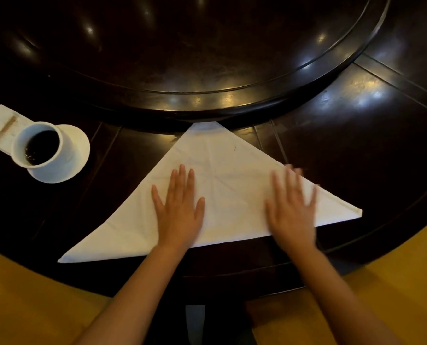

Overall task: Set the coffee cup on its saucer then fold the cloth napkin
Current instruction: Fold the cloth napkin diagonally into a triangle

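cup (pixel 41 148) on saucer (pixel 79 148): done | napkin (pixel 222 175) under our fingers: triangle, folds remain | left hand (pixel 178 207), right hand (pixel 293 207): flat, fingers spread, gripping nothing

The single head camera looks forward and steeply down from close above onto the near edge of the dark table (pixel 356 108).

No readable text, label, brand, number or sign anywhere: the white napkin (pixel 222 185) at centre is plain, and the cup (pixel 41 145) at the left carries no marking.
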Demonstrator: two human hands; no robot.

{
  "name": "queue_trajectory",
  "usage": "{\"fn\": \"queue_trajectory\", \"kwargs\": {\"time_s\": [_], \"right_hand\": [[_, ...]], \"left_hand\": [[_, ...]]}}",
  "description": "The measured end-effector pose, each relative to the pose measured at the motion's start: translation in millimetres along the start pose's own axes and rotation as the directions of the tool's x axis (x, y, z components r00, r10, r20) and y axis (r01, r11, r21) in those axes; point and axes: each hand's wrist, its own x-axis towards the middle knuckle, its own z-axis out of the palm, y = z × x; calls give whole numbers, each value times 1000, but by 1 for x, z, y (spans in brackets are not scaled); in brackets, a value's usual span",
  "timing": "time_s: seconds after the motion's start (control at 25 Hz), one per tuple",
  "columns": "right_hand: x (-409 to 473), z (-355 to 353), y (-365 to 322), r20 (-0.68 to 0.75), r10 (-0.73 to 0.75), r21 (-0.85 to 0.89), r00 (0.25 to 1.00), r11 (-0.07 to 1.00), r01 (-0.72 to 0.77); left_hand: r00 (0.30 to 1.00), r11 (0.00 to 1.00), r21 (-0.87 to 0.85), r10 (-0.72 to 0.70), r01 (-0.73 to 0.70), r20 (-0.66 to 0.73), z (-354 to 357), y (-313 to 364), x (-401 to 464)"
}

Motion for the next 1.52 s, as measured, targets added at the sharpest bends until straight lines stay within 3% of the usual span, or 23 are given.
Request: {"fn": "queue_trajectory", "kwargs": {"time_s": [0.04,0.12,0.36,0.68,0.8,0.88,1.0,1.24,1.52], "right_hand": [[-3,7,-32,20,-131,31,991,991,130],[-6,23,-77,75,-240,68,968,970,235],[-5,37,-87,127,-238,26,963,971,236],[-4,32,-89,167,-233,26,958,972,232],[-11,30,-95,172,-207,32,963,978,205],[-6,29,-107,152,-223,18,963,975,223],[45,33,-124,141,-333,43,932,943,330],[116,37,-106,188,-453,28,872,889,456],[62,40,-103,115,-392,106,913,919,381]], "left_hand": [[1000,1000,-1,7,-7,-22,2,8,-7],[999,999,35,43,-42,-28,10,19,-25],[993,992,40,116,-117,26,11,-26,-44],[984,982,72,-175,177,-37,0,-151,-87],[933,942,3,-333,336,-140,-10,-138,-86],[959,971,-58,-238,232,-157,-14,-90,-62],[996,1000,-10,-20,19,-91,-2,-24,-26],[1000,998,67,8,-8,1,15,-23,-30],[997,996,62,60,-63,48,18,-30,-76]]}}
